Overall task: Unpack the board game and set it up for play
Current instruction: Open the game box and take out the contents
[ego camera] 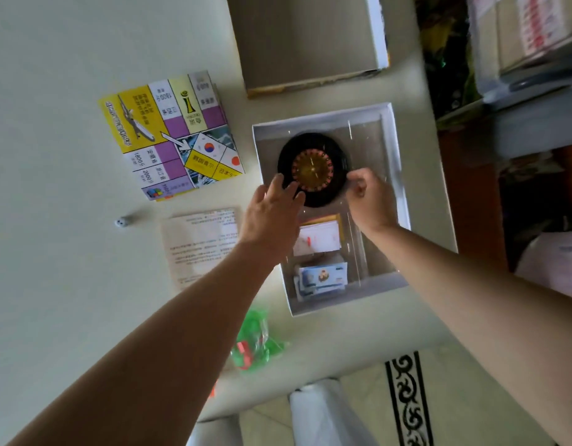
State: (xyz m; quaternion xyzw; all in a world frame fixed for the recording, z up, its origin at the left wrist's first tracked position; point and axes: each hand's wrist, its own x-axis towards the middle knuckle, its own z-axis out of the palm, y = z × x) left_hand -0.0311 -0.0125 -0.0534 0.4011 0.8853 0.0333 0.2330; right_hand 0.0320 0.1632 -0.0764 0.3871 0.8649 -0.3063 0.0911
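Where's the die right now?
In the head view, the die lies on the table at left, just left of the instruction sheet and below the folded board.

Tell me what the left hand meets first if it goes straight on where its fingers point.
Probably the roulette wheel; the left hand seems already at its black rim, though depth is unclear.

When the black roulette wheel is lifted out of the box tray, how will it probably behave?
The roulette wheel looks like rigid plastic, so it should stay stiff and probably feel light. Being round, it may roll if set on edge. Its gold centre disc might spin when tilted.
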